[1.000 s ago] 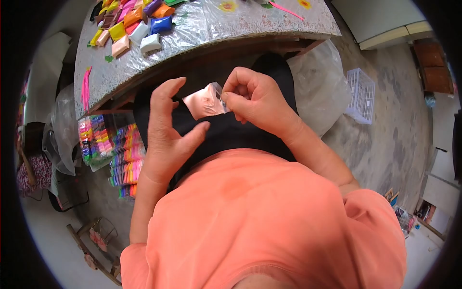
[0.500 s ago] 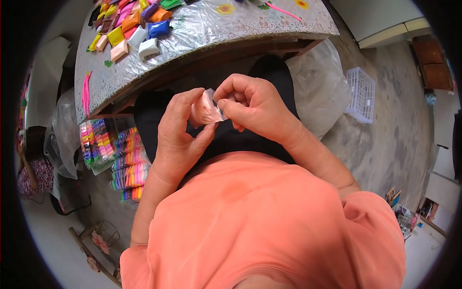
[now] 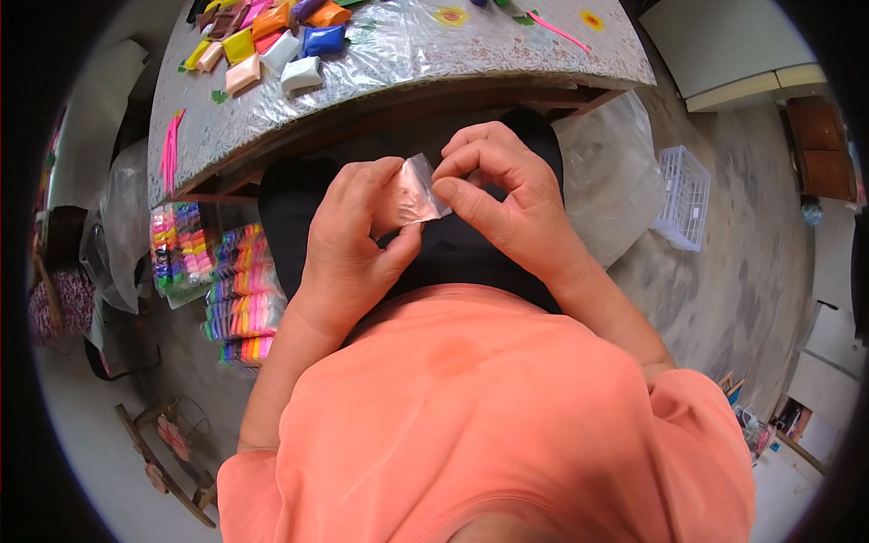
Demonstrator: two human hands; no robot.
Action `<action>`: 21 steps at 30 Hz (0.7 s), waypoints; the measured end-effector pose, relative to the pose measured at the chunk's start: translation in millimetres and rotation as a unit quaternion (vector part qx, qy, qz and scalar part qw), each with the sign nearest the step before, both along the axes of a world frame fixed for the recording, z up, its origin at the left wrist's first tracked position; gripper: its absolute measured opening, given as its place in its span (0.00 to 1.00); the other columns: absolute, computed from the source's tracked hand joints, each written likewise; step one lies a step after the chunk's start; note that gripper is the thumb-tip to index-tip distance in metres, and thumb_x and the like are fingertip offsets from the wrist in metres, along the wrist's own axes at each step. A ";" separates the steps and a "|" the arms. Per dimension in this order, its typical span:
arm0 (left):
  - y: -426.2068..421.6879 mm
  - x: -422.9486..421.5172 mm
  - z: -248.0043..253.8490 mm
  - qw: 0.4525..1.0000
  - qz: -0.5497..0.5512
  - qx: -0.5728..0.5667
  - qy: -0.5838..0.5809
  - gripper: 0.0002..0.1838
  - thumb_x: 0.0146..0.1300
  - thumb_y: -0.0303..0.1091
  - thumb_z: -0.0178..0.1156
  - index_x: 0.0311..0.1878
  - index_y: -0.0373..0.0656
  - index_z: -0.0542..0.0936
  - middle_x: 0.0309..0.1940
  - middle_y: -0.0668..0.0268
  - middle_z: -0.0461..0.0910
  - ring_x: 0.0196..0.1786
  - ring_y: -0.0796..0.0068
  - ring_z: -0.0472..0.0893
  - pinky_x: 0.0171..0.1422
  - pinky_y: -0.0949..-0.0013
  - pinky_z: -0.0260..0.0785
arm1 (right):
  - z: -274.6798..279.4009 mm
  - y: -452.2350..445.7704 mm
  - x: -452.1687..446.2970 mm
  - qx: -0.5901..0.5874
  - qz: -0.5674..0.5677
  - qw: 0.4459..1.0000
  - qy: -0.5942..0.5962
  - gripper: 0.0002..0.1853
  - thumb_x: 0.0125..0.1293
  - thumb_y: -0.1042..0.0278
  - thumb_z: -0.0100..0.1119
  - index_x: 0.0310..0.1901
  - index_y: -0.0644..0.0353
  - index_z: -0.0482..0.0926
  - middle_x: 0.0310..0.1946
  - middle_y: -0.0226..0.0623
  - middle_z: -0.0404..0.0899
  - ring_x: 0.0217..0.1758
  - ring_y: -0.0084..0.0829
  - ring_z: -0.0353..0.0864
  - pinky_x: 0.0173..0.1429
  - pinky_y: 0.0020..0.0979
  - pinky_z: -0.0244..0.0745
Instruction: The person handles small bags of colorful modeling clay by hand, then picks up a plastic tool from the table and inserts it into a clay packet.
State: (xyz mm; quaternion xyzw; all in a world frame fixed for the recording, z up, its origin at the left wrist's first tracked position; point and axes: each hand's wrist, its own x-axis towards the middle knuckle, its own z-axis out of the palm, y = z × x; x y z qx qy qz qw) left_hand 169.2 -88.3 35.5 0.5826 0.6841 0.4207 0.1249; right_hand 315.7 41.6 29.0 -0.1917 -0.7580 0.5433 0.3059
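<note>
Pink packet [image 3: 406,201] | left hand [image 3: 351,219]: fingers now grasping it, spread wide one second earlier | right hand [image 3: 531,206]: at its clear edge, pinch cannot be told

The rounded front edge of the plastic-covered, lace-patterned table [image 3: 507,68] bars the way ahead of the left hand [image 3: 355,213] and right hand [image 3: 509,195]. Between their wrists, a passage opens over the black-trousered lap [image 3: 475,258], while a small clear plastic packet with pale pink filling [image 3: 412,195] blocks the gap between the fingertips. On the tabletop, room runs between a heap of glossy multicoloured packets [image 3: 281,50] and a thin bright pink strip [image 3: 561,33]. A large translucent bag [image 3: 606,149] obstructs the right.
</note>
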 end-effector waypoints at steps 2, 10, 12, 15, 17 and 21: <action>0.7 0.1 -0.9 1.000 0.003 0.006 0.002 0.28 0.46 0.22 0.67 0.55 0.40 0.74 0.45 0.58 0.76 0.47 0.61 0.78 0.52 0.67 0.70 | 3.5 -0.3 -0.8 0.030 0.009 0.999 -0.014 0.06 0.54 0.69 0.68 0.32 0.58 0.80 0.41 0.34 0.75 0.42 0.27 0.75 0.42 0.27 0.72; -2.9 -0.1 -0.5 1.000 0.001 0.007 0.006 0.34 0.47 0.23 0.71 0.61 0.43 0.73 0.45 0.58 0.76 0.47 0.61 0.78 0.51 0.66 0.72 | -8.8 -4.9 -6.9 0.036 0.007 0.999 -0.010 0.05 0.52 0.71 0.68 0.30 0.59 0.81 0.45 0.37 0.76 0.51 0.34 0.74 0.54 0.31 0.69; -3.6 -0.1 -3.1 1.000 0.005 0.001 0.020 0.34 0.47 0.23 0.71 0.62 0.43 0.73 0.45 0.58 0.76 0.47 0.62 0.79 0.50 0.66 0.72 | -13.4 -5.3 -6.5 0.006 0.020 1.000 -0.005 0.05 0.53 0.71 0.67 0.30 0.59 0.81 0.47 0.38 0.76 0.55 0.34 0.74 0.57 0.30 0.69; -3.5 0.6 -3.9 1.000 0.008 -0.010 0.027 0.34 0.48 0.23 0.71 0.62 0.43 0.74 0.45 0.58 0.76 0.46 0.62 0.79 0.48 0.67 0.73 | -22.7 -3.4 -6.7 -0.051 0.051 0.997 0.003 0.04 0.55 0.72 0.66 0.32 0.60 0.82 0.53 0.40 0.75 0.61 0.34 0.72 0.60 0.30 0.68; -3.9 0.6 -3.3 0.999 0.006 -0.020 0.027 0.33 0.49 0.24 0.70 0.62 0.43 0.74 0.44 0.57 0.76 0.44 0.62 0.79 0.47 0.67 0.73 | -25.7 -3.8 -6.1 -0.111 0.071 0.991 0.000 0.03 0.57 0.72 0.65 0.33 0.60 0.82 0.57 0.41 0.73 0.64 0.33 0.70 0.61 0.30 0.68; -3.1 0.3 -4.0 0.999 -0.008 -0.041 -0.001 0.31 0.50 0.25 0.69 0.61 0.41 0.75 0.43 0.57 0.76 0.42 0.62 0.80 0.44 0.68 0.73 | -22.1 -5.9 -5.3 -0.289 0.102 0.952 0.002 0.03 0.60 0.73 0.64 0.33 0.61 0.83 0.60 0.40 0.71 0.67 0.31 0.67 0.61 0.30 0.67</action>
